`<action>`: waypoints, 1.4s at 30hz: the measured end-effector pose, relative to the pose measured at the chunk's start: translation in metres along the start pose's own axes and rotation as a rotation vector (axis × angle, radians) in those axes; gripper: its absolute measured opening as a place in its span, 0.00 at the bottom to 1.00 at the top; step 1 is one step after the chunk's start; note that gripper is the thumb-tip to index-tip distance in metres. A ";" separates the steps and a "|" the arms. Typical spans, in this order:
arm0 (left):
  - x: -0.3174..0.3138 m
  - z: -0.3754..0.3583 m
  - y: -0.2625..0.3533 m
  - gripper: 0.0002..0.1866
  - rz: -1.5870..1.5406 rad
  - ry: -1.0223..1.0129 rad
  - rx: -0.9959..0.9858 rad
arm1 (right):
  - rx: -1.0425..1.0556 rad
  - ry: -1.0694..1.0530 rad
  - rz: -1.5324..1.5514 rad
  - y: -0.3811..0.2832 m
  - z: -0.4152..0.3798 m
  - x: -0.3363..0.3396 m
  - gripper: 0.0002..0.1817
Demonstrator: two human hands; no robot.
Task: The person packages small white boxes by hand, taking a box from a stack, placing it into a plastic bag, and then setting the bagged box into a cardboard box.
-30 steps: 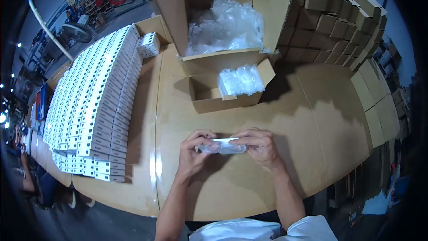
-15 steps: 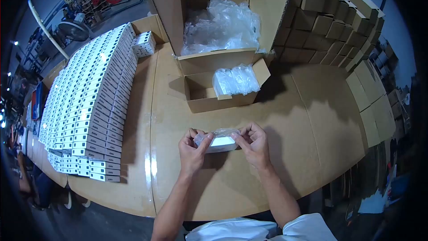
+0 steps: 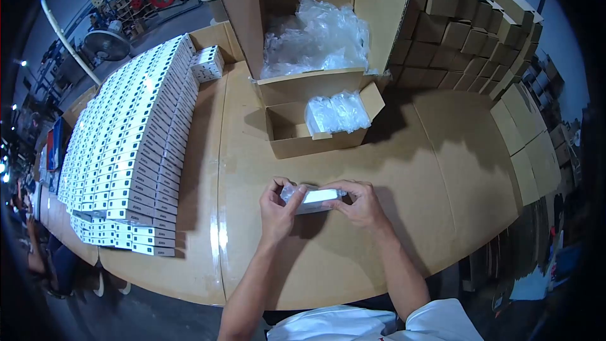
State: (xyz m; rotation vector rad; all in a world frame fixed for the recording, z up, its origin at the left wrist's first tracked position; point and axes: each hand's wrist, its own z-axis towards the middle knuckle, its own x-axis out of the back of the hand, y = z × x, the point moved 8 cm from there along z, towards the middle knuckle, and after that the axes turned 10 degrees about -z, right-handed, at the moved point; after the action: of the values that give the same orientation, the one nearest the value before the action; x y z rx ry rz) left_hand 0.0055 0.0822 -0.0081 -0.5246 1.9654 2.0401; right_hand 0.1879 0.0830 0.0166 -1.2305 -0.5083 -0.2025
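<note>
A small white box (image 3: pixel 317 201), partly wrapped in clear plastic, is held between my two hands above the cardboard-covered table (image 3: pixel 353 246). My left hand (image 3: pixel 278 209) grips its left end, thumb on top, with crinkled plastic bunched by the fingers. At the opposite end, my right hand (image 3: pixel 358 203) pinches the box and wrap between thumb and fingers. Just beyond stands an open brown carton (image 3: pixel 315 146), with several plastic-wrapped packs (image 3: pixel 338 113) filling its right part. The undersides of my fingers are hidden.
Stacked white boxes (image 3: pixel 136 151) cover the table's left side. A large open carton (image 3: pixel 243 22) full of clear plastic bags (image 3: pixel 322 35) stands at the back. Brown cartons (image 3: pixel 442 38) are piled at back right, and folded cardboard (image 3: pixel 527 145) lines the right edge.
My right hand has shifted from holding up the plastic to lying flatter over the box's right end. The plastic lies lower over the box. The whole view has shifted slightly.
</note>
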 end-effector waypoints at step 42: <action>0.141 0.299 0.142 0.21 1.068 0.124 -0.451 | 0.311 0.673 -0.692 -0.065 0.074 -0.001 0.11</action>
State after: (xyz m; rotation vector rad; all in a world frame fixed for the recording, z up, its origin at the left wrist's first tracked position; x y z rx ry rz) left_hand -0.2058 0.3638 0.0659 0.4880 2.0644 3.1542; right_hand 0.1405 0.1306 0.0886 -0.5842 -0.3346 -1.0453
